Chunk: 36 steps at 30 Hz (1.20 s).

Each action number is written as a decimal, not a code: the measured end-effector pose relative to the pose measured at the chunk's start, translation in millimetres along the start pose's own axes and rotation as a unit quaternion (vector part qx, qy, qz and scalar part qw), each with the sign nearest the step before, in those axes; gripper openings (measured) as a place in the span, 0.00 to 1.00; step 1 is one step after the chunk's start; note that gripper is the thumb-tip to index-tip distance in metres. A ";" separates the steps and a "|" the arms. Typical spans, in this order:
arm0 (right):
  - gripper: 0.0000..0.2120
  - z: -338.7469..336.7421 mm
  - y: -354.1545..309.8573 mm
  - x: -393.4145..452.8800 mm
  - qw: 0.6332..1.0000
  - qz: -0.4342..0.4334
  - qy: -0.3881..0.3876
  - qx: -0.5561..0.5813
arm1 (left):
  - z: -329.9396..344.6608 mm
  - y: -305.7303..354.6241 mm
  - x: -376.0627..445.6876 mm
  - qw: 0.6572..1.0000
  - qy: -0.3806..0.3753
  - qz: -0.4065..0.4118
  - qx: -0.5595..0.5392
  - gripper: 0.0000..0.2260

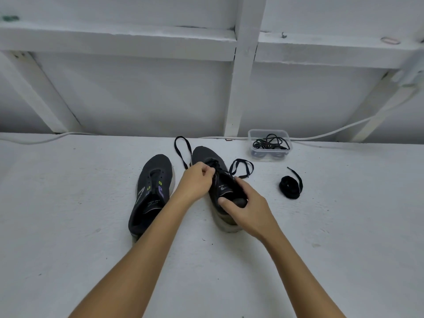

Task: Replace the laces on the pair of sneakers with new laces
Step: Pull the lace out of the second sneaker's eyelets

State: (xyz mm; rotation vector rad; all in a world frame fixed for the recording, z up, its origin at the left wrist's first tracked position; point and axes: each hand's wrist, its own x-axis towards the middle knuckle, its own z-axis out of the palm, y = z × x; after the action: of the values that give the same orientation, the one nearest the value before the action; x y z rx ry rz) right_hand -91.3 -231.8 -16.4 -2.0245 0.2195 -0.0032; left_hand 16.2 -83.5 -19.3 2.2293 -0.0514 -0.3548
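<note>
while right hand (246,211) grips mesh sneaker (220,193) heel, left hand (197,180) pinches flat black lace (183,152) at eyelets.

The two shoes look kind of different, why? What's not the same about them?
The left sneaker has no lace, so its eyelets show bare; the right sneaker has a black lace in it with loops trailing off both sides. Nobody touches the left sneaker, while the left hand pinches at the right sneaker's lacing and the right hand grips its heel. Both are dark and point away.
</note>
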 end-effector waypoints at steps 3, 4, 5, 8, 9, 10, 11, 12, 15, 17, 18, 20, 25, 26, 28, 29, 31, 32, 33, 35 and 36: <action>0.35 17.3 11.1 -7.0 0.999 -0.018 0.039 0.018 | 3.8 -11.5 -4.0 0.999 0.010 0.004 -0.048 0.11; 0.37 21.5 14.5 -7.1 0.998 -0.017 0.055 0.023 | 5.1 -13.2 -4.0 0.998 0.023 0.008 -0.058 0.09; 0.38 24.5 16.5 -6.1 0.997 -0.015 0.070 0.025 | 5.8 -13.5 -3.4 0.998 0.035 0.012 -0.054 0.08; 0.36 29.1 19.1 -2.8 0.995 -0.018 0.093 0.016 | 2.4 -8.7 3.0 0.997 0.038 -0.010 -0.060 0.09; 0.35 29.9 20.2 -2.2 0.995 -0.019 0.096 0.014 | 1.0 -8.4 5.1 0.996 0.033 -0.023 -0.077 0.10; 0.35 30.4 21.1 -1.7 0.995 -0.018 0.098 0.015 | 0.2 -9.1 5.8 0.995 0.025 -0.033 -0.094 0.11; 0.35 30.5 22.1 -1.4 0.995 -0.018 0.100 0.015 | -0.3 -10.6 4.7 0.993 0.017 -0.035 -0.107 0.11; 0.36 30.3 23.2 -1.1 0.995 -0.018 0.100 0.014 | 0.1 -13.0 3.0 0.992 0.006 -0.033 -0.118 0.11; 0.38 26.7 21.2 -1.1 0.996 -0.022 0.085 0.005 | 1.3 -18.8 -2.0 0.994 -0.024 -0.013 -0.102 0.10; 0.37 22.0 16.6 -2.0 0.997 -0.022 0.075 0.002 | 0.3 -19.8 -1.9 0.998 -0.012 0.007 -0.057 0.06; 0.35 18.7 12.7 -2.4 0.997 -0.021 0.074 0.001 | -0.8 -19.2 -1.6 0.999 -0.001 0.009 -0.044 0.05; 0.29 11.4 2.2 -1.3 0.998 -0.014 0.063 -0.011 | -2.7 -17.0 -1.1 0.999 0.006 0.003 -0.033 0.06; 0.17 5.3 -20.6 16.9 0.995 -0.013 0.020 -0.095 | -7.1 -9.7 2.5 0.985 0.000 -0.055 -0.165 0.12; 0.19 7.4 -22.7 20.4 0.994 -0.010 0.016 -0.106 | -8.0 -9.0 3.4 0.978 -0.002 -0.075 -0.193 0.12; 0.23 13.1 -24.4 24.8 0.992 0.004 0.007 -0.130 | -7.2 -14.1 4.7 0.974 -0.012 -0.075 -0.212 0.09; 0.24 16.2 -23.2 26.0 0.991 0.011 0.010 -0.135 | -6.5 -16.2 2.4 0.976 -0.025 -0.065 -0.209 0.07; 0.23 21.0 -18.8 28.2 0.990 0.023 0.031 -0.132 | -4.3 -20.8 0.9 0.984 -0.052 -0.034 -0.165 0.06; 0.23 23.1 -17.2 29.0 0.990 0.029 0.043 -0.129 | -4.2 -21.3 1.8 0.990 -0.047 -0.019 -0.130 0.06; 0.22 24.7 -16.4 29.4 0.990 0.036 0.052 -0.126 | -5.0 -20.4 2.9 0.993 -0.035 -0.010 -0.112 0.06; 0.23 27.0 -15.5 29.8 0.990 0.046 0.063 -0.121 | -8.5 -14.4 6.4 0.985 0.006 -0.028 -0.169 0.08; 0.24 27.6 -15.2 29.5 0.989 0.048 0.066 -0.120 | -10.9 -10.0 8.5 0.970 0.032 -0.053 -0.233 0.09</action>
State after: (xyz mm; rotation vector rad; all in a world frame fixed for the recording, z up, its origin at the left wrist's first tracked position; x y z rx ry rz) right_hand -57.3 -205.3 -18.1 -2.2533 0.4166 -0.0526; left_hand 26.4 -70.2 -22.5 1.7777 0.1709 -0.3138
